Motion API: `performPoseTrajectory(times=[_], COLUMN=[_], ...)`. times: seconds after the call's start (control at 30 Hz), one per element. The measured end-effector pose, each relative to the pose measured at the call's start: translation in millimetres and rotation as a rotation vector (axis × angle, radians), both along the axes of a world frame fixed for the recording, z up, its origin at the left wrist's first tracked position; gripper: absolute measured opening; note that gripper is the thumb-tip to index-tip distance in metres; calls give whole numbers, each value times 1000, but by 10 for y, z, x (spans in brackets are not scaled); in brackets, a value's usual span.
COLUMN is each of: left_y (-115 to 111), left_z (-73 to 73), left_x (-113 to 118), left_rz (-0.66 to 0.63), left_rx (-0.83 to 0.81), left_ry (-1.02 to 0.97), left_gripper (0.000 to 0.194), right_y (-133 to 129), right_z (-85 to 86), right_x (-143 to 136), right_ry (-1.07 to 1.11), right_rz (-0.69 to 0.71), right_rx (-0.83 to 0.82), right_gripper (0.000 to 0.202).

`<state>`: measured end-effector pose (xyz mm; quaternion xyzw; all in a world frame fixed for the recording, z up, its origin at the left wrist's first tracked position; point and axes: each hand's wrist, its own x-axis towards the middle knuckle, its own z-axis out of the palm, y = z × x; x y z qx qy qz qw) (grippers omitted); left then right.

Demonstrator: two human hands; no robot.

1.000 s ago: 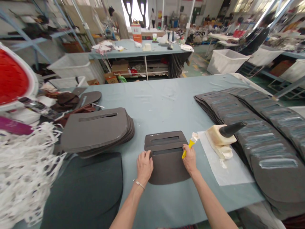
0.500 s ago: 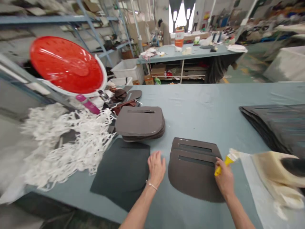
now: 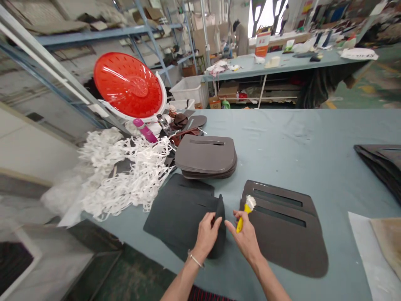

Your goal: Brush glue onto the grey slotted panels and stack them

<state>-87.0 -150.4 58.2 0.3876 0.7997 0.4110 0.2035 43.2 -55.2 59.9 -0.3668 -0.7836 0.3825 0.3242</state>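
My left hand (image 3: 207, 235) pinches the lifted right edge of a dark green-black sheet (image 3: 183, 213), which lies over others like it. In my right hand (image 3: 246, 236) is a paintbrush (image 3: 241, 223) with a yellow handle, its whitish bristles pointing up and away. Thumb and some fingers of that hand are spread towards the sheet's edge, a small gap apart from it. Just right of it lie brown-grey slotted panels (image 3: 288, 240), overlapped, with two long slots showing. A stack of similar rounded panels (image 3: 205, 154) sits behind the sheets.
A tangle of white strips (image 3: 134, 171) covers the table's left side, near a purple canister (image 3: 145, 130) and a tilted red basin (image 3: 128, 85). To the right are folded dark pieces (image 3: 380, 167) and a white sheet (image 3: 360, 246). People stand far behind a second table (image 3: 244, 75).
My left hand has taken hold of the dark sheet's edge and raised it. My right hand has moved left with the paintbrush, from the slotted panels' right side. The view has shifted left.
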Motion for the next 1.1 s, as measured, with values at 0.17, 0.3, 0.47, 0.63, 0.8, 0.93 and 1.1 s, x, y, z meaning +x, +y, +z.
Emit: performPoseTrajectory(times=[0.17, 0.3, 0.47, 0.63, 0.8, 0.93, 1.1], left_y=[26, 82, 65, -48, -86, -65, -22], left_z=[-34, -255, -427, -520, -507, -455, -497], left_x=[257, 329, 774, 1107, 1106, 1121, 1176], left_rz=[-116, -309, -663, -762, -852, -853, -828], left_rx=[15, -31, -65, -45, -32, -49, -26], left_ry=[-127, 257, 571, 683, 746, 768, 712], left_gripper=[47, 45, 47, 46, 47, 44, 39], right_y=[-48, 124, 336, 403, 454, 500, 509], right_z=[50, -19, -338, -586, -653, -691, -492], right_x=[207, 926, 1980, 2487, 2576, 2583, 2665], right_ry=[24, -60, -301, -485, -515, -530, -581], right_rz=[-102, -263, -449, -506, -514, -528, -612], right_rx=[51, 108, 172, 205, 216, 243, 306], right_gripper=[9, 5, 11, 28, 28, 25, 26])
